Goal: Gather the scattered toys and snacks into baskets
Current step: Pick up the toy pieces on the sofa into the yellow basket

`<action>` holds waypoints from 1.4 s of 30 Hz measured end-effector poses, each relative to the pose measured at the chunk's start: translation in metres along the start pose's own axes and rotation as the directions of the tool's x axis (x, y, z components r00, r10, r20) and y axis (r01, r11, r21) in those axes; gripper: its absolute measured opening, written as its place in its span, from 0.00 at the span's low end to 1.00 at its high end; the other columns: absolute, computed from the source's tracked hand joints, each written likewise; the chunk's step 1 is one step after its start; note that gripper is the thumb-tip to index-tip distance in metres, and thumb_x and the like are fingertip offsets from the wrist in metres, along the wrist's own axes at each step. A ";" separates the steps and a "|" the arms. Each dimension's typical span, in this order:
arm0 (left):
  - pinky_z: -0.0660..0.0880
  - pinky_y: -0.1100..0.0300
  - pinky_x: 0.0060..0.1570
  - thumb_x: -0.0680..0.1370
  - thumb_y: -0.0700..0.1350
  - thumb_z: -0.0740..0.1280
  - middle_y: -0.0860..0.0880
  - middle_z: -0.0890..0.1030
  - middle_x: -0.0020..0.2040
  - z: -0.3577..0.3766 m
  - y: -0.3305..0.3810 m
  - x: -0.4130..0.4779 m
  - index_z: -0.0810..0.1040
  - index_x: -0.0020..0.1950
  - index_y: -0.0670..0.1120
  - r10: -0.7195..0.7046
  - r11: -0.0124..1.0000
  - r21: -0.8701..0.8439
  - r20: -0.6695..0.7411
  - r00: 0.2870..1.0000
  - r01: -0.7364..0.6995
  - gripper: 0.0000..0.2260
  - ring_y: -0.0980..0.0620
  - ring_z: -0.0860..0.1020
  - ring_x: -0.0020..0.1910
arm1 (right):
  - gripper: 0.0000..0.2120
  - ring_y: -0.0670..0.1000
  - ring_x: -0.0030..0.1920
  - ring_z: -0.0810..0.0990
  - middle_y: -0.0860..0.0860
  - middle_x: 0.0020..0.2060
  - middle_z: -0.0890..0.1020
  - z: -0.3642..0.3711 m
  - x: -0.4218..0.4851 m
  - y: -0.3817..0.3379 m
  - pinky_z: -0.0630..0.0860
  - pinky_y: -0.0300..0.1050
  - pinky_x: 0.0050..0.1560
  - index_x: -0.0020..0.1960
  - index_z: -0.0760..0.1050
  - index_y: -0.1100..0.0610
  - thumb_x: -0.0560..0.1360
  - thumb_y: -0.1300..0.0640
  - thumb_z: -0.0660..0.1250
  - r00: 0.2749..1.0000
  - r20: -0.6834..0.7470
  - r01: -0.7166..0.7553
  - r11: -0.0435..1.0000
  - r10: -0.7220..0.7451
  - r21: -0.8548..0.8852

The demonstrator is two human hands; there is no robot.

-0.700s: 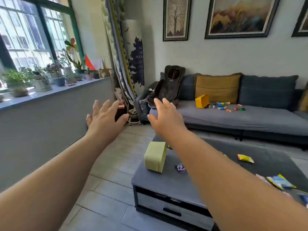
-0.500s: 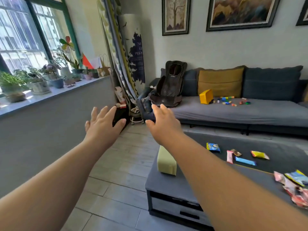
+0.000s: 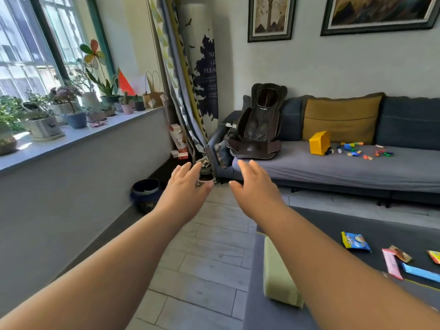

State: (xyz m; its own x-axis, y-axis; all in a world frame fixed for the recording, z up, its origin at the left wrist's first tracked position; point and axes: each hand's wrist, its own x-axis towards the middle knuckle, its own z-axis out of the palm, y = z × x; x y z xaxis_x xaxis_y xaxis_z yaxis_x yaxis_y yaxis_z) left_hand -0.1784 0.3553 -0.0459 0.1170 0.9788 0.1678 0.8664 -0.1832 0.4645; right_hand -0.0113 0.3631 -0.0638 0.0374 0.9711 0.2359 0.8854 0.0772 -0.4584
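Note:
My left hand and my right hand are stretched out in front of me over the floor, both empty with fingers apart. A pale green basket lies on the dark coffee table under my right forearm. Snack packets lie on the table to the right: a blue and yellow one, a pink one and a blue bar. On the grey sofa stands a yellow basket beside several small coloured toys.
A black massage seat leans on the sofa's left end. A dark blue bin sits on the floor by the wall. Potted plants line the windowsill on the left. Tiled floor runs between wall and table.
The view has swung left and forward, so the table and snacks slid toward the right edge. Both hands stay outstretched and empty, now nearer the sofa's end.

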 end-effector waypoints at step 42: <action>0.53 0.56 0.72 0.83 0.50 0.58 0.45 0.64 0.77 0.272 0.087 0.924 0.60 0.78 0.43 0.576 0.817 -0.199 0.324 0.750 -0.541 0.25 0.47 0.58 0.76 | 0.29 0.56 0.74 0.58 0.53 0.76 0.56 0.080 0.757 0.326 0.64 0.56 0.68 0.76 0.52 0.51 0.80 0.46 0.58 0.764 -0.250 -0.621 0.783 0.595 -0.034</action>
State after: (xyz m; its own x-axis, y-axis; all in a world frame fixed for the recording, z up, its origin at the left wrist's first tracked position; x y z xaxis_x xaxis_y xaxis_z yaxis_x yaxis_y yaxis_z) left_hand 0.1371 1.2685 -0.0868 0.7444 0.6583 0.1117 0.5476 -0.6976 0.4620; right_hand 0.2688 1.1411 -0.1033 0.6710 0.7315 0.1213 0.6859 -0.5503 -0.4762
